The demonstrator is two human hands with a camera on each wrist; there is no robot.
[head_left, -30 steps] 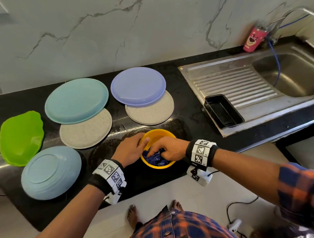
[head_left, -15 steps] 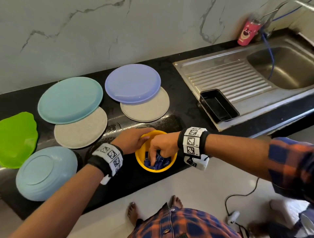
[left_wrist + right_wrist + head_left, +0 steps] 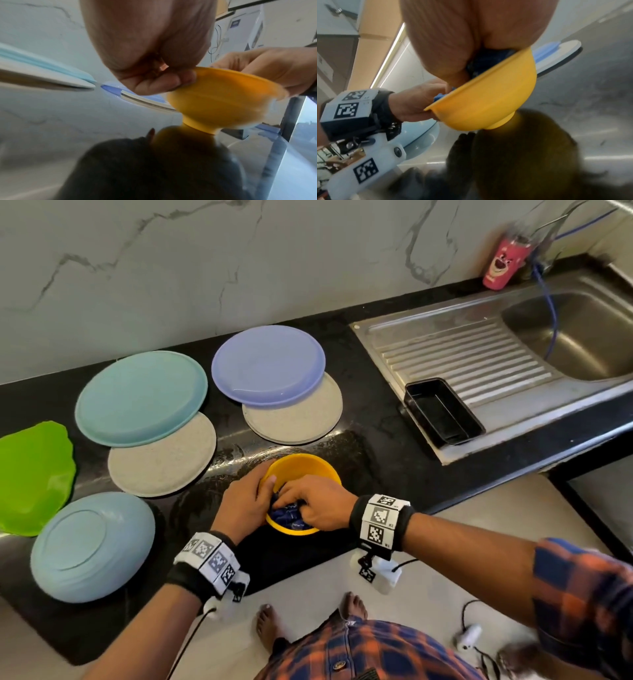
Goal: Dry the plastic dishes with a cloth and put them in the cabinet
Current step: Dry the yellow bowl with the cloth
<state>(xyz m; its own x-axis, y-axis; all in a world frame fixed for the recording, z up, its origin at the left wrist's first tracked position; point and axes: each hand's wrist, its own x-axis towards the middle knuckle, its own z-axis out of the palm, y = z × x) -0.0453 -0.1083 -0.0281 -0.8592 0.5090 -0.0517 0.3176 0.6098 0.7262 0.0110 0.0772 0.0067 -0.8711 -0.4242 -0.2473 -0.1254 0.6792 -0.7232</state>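
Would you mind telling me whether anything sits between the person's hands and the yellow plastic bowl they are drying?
Nothing visible does. The left hand already grips the yellow plastic bowl by its near-left rim, and the right hand presses the dark blue cloth into it. The cabinet is not identifiable, so that path cannot be judged.

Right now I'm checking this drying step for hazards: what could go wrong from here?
The yellow bowl is tilted on its small foot on wet counter; if the left hand's grip on its rim slips, it may skid. The right hand pushing the blue cloth could knock it into the beige plate behind.
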